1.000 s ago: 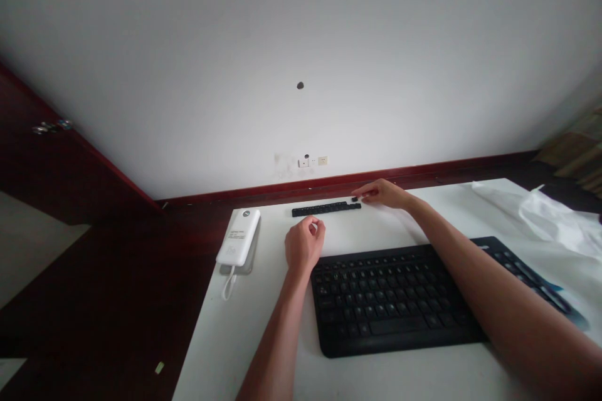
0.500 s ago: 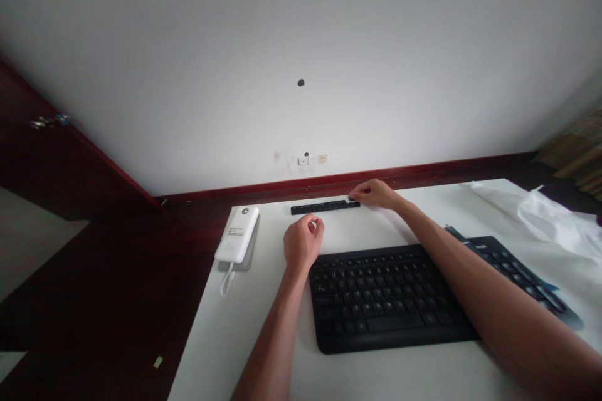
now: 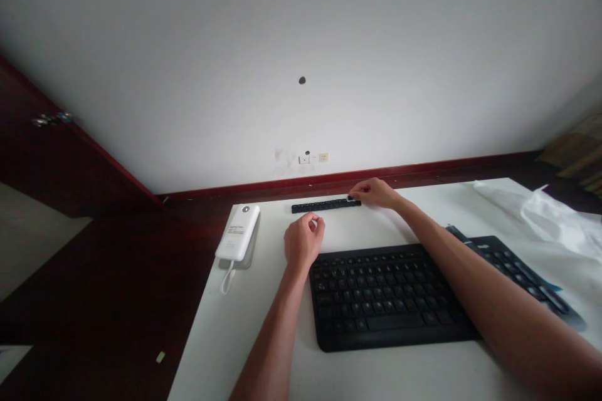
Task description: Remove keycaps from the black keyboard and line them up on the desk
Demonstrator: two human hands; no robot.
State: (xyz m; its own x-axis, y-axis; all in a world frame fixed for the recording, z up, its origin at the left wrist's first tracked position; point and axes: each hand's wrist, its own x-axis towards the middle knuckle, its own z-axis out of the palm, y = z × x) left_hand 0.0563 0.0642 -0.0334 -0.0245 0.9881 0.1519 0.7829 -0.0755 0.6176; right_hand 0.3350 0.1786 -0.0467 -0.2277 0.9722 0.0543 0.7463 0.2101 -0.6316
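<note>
Near the far edge of the white table [image 3: 263,338] lies a straight row of small black keycaps [image 3: 324,205]. At its right end, my right hand [image 3: 375,192] pinches a small black keycap [image 3: 350,198] between thumb and fingertips, just above or touching the row; which one I cannot tell. My left hand [image 3: 303,239] is curled in front of the row, thumb and forefinger together, with nothing visible in it. Below both hands lies a black keyboard [image 3: 395,322], its right part hidden under my right forearm.
A white power bank [image 3: 239,233] with a short cable lies at the table's left edge. Right of my right arm are a dark keypad-like piece [image 3: 512,266] and a crumpled white plastic bag [image 3: 540,213]. Behind the table stands a wall with sockets [image 3: 313,158].
The view has shifted very slightly. My right hand stays at the row's right end, with the pinched keycap moved a little; my left hand has stayed put.
</note>
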